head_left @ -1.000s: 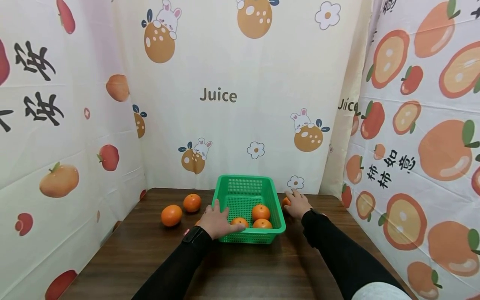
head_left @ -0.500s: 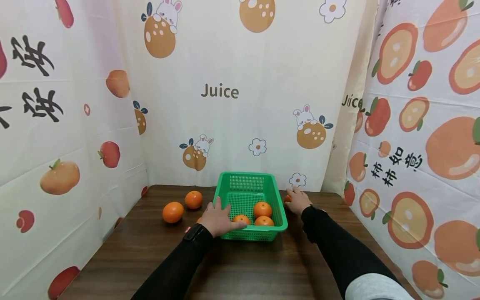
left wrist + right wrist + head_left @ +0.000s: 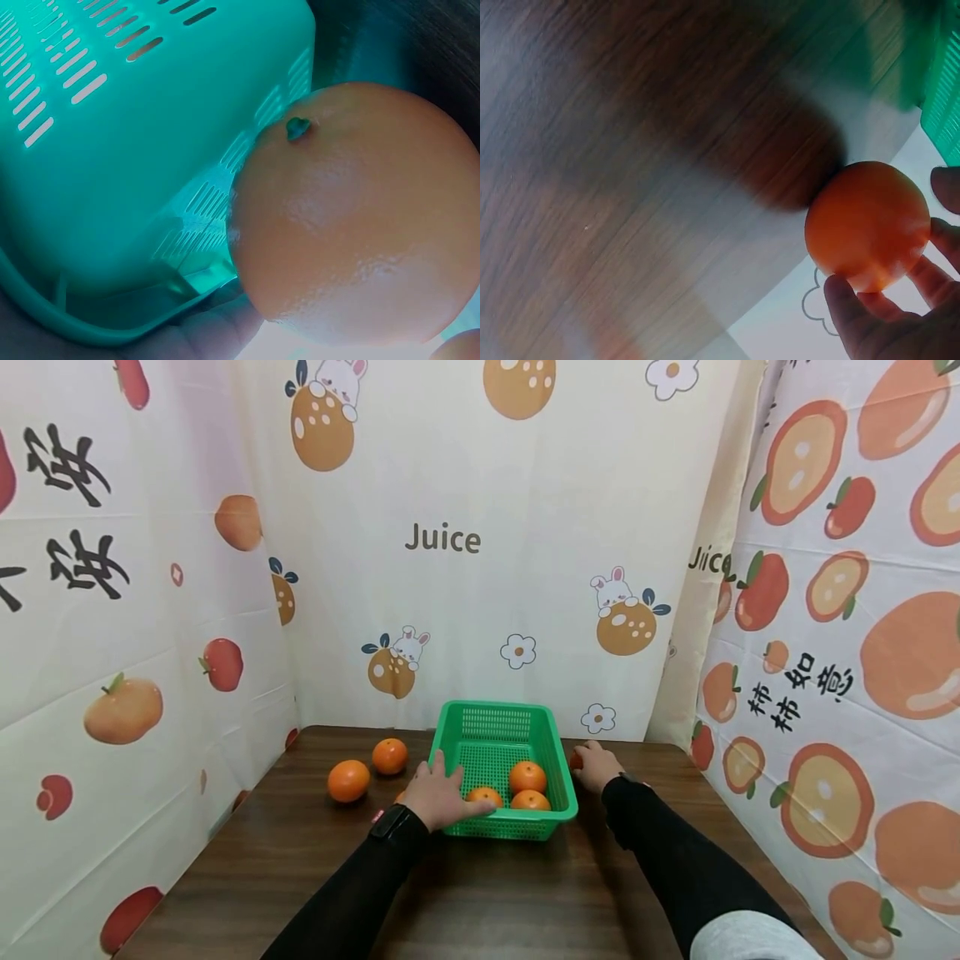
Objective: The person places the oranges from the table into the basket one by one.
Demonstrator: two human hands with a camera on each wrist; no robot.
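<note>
The left hand point(image 3: 437, 793) lay with straight fingers over the front left corner of the green basket point(image 3: 504, 732), which stood near the table's point(image 3: 480, 893) back edge with three oranges inside; another orange point(image 3: 352, 217) sat against its outer wall by that hand. The right hand point(image 3: 596, 766) curled its fingers point(image 3: 847, 307) round an orange point(image 3: 868, 225) just right of the basket. Two oranges point(image 3: 348, 780) lay toward the table's back left corner.

Over the last second the right hand point(image 3: 594, 766) closes around the orange point(image 3: 575, 760) just right of the green basket point(image 3: 501, 758); its fingers, spread flat over the fruit before, now curl about it, hiding most of it in the head view.
</note>
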